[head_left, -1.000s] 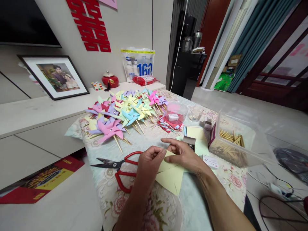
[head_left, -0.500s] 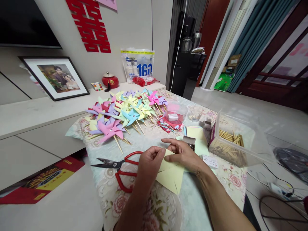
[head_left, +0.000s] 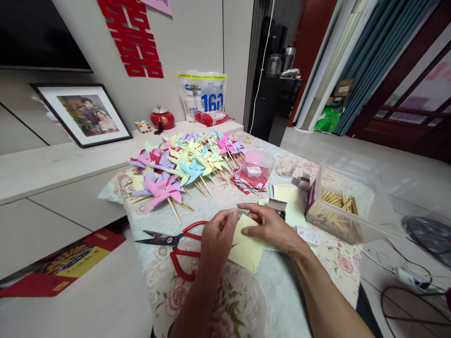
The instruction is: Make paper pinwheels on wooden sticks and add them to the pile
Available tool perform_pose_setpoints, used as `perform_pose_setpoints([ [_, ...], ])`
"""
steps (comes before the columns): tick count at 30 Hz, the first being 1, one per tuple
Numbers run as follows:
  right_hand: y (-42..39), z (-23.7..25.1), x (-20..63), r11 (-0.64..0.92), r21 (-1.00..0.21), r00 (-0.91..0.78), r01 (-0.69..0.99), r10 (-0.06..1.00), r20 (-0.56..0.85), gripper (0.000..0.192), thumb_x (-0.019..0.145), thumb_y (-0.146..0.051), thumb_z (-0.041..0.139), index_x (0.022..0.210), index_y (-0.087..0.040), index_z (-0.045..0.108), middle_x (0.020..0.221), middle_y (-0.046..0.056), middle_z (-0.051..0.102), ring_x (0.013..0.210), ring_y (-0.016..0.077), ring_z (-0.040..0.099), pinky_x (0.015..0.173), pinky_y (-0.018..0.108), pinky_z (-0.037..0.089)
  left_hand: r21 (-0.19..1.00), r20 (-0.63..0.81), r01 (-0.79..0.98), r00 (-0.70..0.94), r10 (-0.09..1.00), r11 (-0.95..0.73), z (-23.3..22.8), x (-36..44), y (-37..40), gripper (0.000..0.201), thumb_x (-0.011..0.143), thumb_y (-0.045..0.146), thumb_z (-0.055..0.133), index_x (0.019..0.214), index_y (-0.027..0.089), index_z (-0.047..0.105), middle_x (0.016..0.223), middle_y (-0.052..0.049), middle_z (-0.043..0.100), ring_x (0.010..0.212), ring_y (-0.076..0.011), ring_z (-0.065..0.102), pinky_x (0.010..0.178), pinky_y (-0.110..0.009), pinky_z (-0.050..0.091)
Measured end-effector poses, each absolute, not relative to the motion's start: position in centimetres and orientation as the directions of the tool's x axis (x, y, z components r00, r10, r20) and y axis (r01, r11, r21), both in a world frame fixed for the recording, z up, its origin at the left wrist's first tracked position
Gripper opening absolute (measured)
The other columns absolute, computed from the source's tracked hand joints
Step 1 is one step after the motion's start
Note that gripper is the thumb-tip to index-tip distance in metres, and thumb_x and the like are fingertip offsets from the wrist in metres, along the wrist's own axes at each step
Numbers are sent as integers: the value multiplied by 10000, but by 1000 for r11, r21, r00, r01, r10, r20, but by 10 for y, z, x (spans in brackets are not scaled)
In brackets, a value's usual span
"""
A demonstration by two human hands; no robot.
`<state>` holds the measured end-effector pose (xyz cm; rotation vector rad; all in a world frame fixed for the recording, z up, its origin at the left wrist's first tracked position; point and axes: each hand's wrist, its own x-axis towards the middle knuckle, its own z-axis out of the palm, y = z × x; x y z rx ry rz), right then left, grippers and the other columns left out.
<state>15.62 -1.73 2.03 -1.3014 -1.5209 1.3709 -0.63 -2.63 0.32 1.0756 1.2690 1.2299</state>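
My left hand [head_left: 217, 239] and my right hand [head_left: 269, 226] both hold a pale yellow cut paper square [head_left: 247, 246] just above the table, pinching its upper corner between their fingertips. The sheet hangs down towards me with slits at its corners. Red-handled scissors [head_left: 176, 244] lie on the flowered tablecloth [head_left: 162, 277] just left of my left hand. A pile of finished paper pinwheels [head_left: 183, 164] on wooden sticks lies farther back on the table.
A clear plastic box of wooden sticks [head_left: 338, 206] stands at the right. A small clear tub [head_left: 257, 164], coloured paper squares [head_left: 287, 195] and a small open box [head_left: 278, 206] lie behind my hands. A framed photo [head_left: 82, 115] leans on the low shelf at the left.
The yellow paper has been drawn up and folded in a little: its lower corner sits higher and nearer my hands than before. Both hands stay in nearly the same place.
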Motion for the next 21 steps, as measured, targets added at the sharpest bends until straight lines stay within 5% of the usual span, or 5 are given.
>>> perform_pose_setpoints([
  [6,-15,18,153,-133,-977,-95,-169,988,-118,606,670,-245,808,1242,-201,609,966,29,736,819,190,680,724,305,517,947,-180,-298,-177,968,121,8,-6,-24,627,835,643,534,1156,127,688,1109,-158,727,977,-273,673,805,-361,511],
  [11,-14,22,151,-91,-934,33,-346,994,-109,575,625,-272,859,1154,-192,650,924,36,770,733,173,698,677,277,534,873,-201,-464,-53,978,154,11,-1,-27,606,784,620,626,1077,93,693,949,-155,758,886,-283,713,781,-369,533],
  [15,-14,24,150,-94,-909,42,-406,992,-122,565,585,-269,885,1102,-180,674,849,30,775,668,161,689,631,255,529,850,-180,-492,68,981,189,13,6,-32,439,678,417,812,987,129,692,914,-112,770,856,-263,722,775,-350,551],
  [21,-16,25,149,-135,-908,-49,-397,991,-126,571,604,-278,883,1117,-177,655,866,42,777,683,164,697,667,269,534,863,-194,-474,12,981,176,3,9,-29,367,629,352,836,895,121,733,757,-67,769,650,-220,709,637,-318,553],
])
